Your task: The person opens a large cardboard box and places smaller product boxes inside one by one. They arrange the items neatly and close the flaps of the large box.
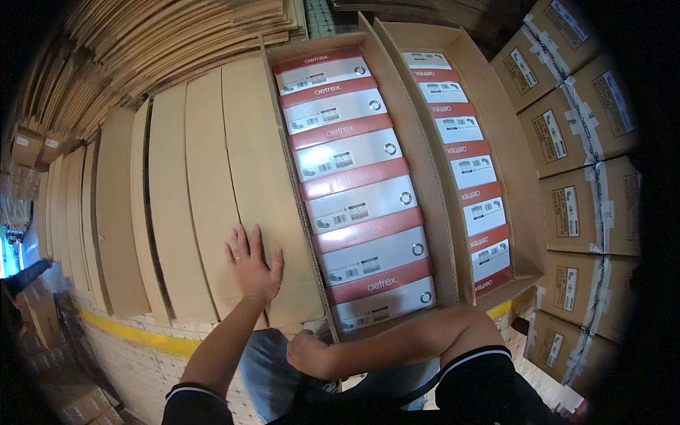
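My left hand [255, 265] lies open, fingers spread, on top of a closed long brown carton [258, 156]. My right hand [309, 354] is curled closed at the near end of that carton, in front of my legs. Whatever its fingers hold is hidden. Right of the closed carton stands an open long carton [428, 170] with a row of white shoe boxes [354, 145] with red lids. A second open carton [520, 191] beside it also holds a row of red-and-white shoe boxes [471, 170].
More long brown cartons [166, 184] stand in a row to the left. Flattened cardboard [163, 42] is stacked behind them. Taped, labelled cartons [567, 205] are piled at the right. A yellow line [142, 333] crosses the floor near my feet.
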`<state>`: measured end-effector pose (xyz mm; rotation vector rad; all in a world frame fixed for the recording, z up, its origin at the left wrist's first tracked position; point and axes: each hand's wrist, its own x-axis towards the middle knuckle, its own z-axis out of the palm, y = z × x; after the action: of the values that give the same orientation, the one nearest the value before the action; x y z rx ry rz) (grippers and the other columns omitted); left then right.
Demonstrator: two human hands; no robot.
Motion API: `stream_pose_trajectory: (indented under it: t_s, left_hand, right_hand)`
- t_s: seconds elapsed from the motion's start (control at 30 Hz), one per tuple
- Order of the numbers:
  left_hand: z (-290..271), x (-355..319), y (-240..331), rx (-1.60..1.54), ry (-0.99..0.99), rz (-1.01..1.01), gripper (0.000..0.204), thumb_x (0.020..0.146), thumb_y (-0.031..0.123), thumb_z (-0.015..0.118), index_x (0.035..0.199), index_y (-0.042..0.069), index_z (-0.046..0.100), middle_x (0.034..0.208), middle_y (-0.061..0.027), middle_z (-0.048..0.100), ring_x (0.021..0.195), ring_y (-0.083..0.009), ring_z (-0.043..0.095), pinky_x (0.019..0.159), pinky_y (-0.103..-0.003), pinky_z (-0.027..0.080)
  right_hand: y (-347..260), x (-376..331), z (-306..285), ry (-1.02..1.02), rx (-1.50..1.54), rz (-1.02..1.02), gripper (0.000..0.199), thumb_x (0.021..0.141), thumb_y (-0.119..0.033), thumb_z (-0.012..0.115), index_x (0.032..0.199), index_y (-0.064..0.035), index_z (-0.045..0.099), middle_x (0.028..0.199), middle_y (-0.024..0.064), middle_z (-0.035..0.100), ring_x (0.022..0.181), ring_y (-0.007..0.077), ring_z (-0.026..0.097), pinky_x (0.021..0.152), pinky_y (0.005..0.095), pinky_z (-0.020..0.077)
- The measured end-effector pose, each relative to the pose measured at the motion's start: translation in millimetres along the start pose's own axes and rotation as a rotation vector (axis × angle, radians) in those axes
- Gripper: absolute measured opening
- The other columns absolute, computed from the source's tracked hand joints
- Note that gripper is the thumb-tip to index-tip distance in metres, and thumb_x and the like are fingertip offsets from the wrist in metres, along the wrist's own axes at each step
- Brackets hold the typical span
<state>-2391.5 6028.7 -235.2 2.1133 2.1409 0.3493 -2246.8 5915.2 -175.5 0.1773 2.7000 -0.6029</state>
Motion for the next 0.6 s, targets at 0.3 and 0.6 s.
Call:
stream_pose_trajectory:
  t_s: [0.3,0.6]
  left_hand:
    - [5,-6,-5,-0.065,0.008,0.01,0.067,0.093,0.044,0.055,0.148,0.007,0.041,0.157,-0.0258,0.027,0.147,-0.0414,0.021,0.118,-0.058,0.009]
    - [4,-8,-43,-0.672,0.128,0.096,0.048,0.095,0.028,0.058,0.135,0.002,0.053,0.146,-0.0242,0.045,0.141,-0.038,0.035,0.119,-0.056,0.011]
  right_hand:
    - [16,17,-28,0.061,0.108,0.2,0.027,0.085,-0.02,0.063,0.107,-0.0069,0.07,0.1,0.0102,0.069,0.097,0.0264,0.067,0.076,0.0416,0.0524]
    - [1,49,-34,0.386,0.038,0.89,0.063,0.08,-0.034,0.072,0.133,-0.0067,0.053,0.13,0.0201,0.049,0.128,0.0358,0.048,0.094,0.0393,0.0499]
